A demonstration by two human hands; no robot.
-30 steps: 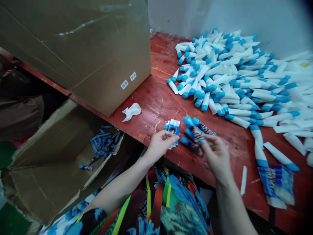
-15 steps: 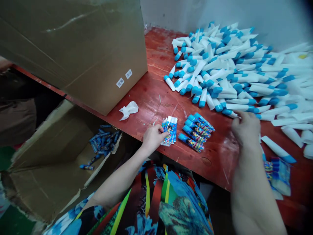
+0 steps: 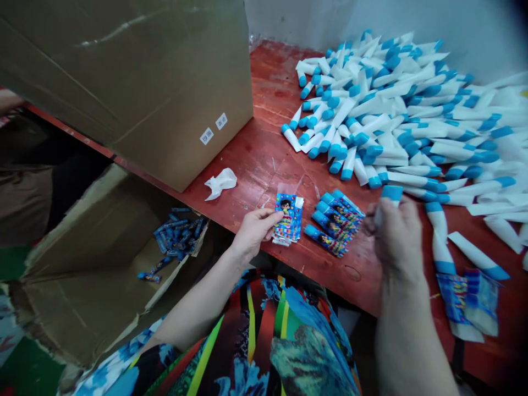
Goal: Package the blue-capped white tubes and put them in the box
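My left hand [image 3: 256, 230] pinches a blue printed wrapper [image 3: 284, 207] between thumb and fingers, lifted at the near edge of a small stack of the same wrappers [image 3: 295, 223]. In my right hand [image 3: 398, 234] is a white tube with a blue cap [image 3: 391, 193], the cap pointing up and away; the fist hides most of its body. Between the hands lies a row of several wrapped tubes [image 3: 333, 223] with blue caps and printed sides. A large heap of plain white tubes with blue caps [image 3: 383, 118] spreads beyond my right hand.
A big cardboard box [image 3: 177, 93] stands on the red table [image 3: 264, 148] at left. Below the edge, an open carton [image 3: 82, 297] holds several wrapped tubes [image 3: 179, 236]. Crumpled white scrap [image 3: 221, 183] lies near the box; more wrappers [image 3: 468, 302] are at right. Another person's arm [image 3: 9, 101] shows far left.
My right hand has come back from the heap's edge toward me and left, now holding a capped white tube. My left hand has raised a wrapper from the stack.
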